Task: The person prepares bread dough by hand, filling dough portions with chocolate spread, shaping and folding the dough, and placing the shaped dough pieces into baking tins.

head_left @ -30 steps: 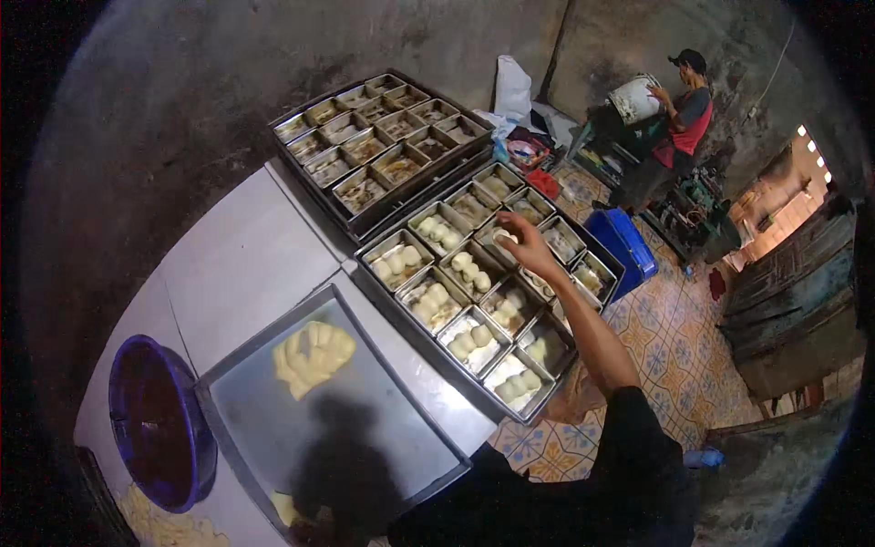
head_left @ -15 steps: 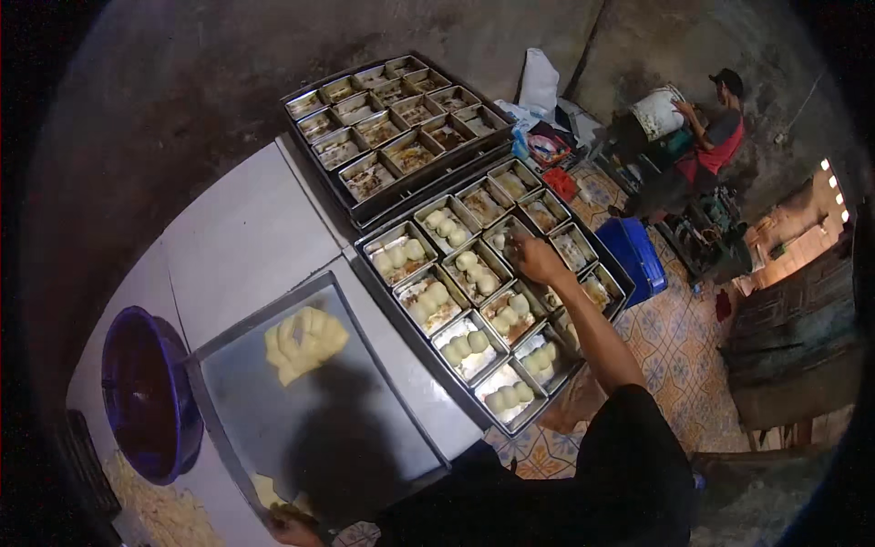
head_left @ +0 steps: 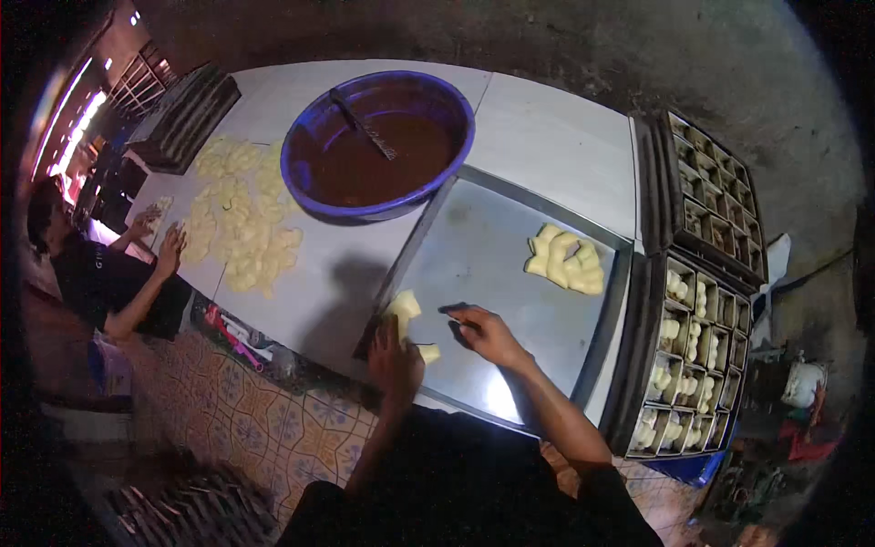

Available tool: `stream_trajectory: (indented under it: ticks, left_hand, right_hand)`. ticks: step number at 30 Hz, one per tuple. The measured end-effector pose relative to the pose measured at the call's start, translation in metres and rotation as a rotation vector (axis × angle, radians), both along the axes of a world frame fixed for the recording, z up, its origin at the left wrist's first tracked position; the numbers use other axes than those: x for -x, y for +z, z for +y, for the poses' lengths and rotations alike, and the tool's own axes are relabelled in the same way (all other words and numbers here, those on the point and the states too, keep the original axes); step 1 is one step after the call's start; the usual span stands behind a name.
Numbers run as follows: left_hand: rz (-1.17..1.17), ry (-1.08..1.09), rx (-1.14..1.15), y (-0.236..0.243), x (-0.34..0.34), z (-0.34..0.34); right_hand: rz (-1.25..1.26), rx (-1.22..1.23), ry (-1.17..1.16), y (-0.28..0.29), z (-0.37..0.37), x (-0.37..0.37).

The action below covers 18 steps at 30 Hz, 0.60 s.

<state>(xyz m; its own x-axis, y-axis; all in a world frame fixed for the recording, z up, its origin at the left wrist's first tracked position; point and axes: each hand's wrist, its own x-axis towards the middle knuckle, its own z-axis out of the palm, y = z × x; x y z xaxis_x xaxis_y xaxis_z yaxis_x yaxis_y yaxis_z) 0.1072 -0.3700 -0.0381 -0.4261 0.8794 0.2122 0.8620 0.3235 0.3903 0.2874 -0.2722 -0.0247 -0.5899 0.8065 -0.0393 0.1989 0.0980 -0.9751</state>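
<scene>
My left hand (head_left: pixel 393 356) rests at the tray's near-left edge, its fingers stretched over a pale dough piece (head_left: pixel 406 304) and touching it. A smaller piece (head_left: pixel 428 353) lies just right of it. My right hand (head_left: pixel 483 330) is over the bare middle of the large metal tray (head_left: pixel 510 191), fingers apart and slightly bent, holding nothing. A cluster of dough pieces (head_left: pixel 565 260) lies in the tray's far-right part. At the right, a pan rack (head_left: pixel 629 383) has small tins with dough balls (head_left: pixel 679 287) in several compartments.
A blue basin (head_left: pixel 293 169) of brown liquid stands beyond the tray. Scattered dough (head_left: pixel 246 228) and stacked dark trays (head_left: pixel 182 114) are on the table (head_left: pixel 556 137). A co-worker (head_left: pixel 109 292) works at the left. More tins (head_left: pixel 715 191) sit at the far right; another person (head_left: pixel 807 438) is partly visible.
The view has swung left, showing the co-worker and scattered dough. My right hand has left the pan rack and moved over the tray. My left hand has moved fully into view beside the dough.
</scene>
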Motion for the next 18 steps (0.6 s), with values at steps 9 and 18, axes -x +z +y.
stream_trajectory:
  ticks: [9,18]
  left_hand:
    - [-0.239,-0.191,-0.027,0.015,0.031,0.009]
    - [-0.586,-0.361,-0.275,0.017,0.040,0.053]
  right_hand:
    - [-0.114,-0.150,0.114,-0.003,0.015,0.107]
    - [0.820,0.058,-0.475,0.123,-0.036,-0.052]
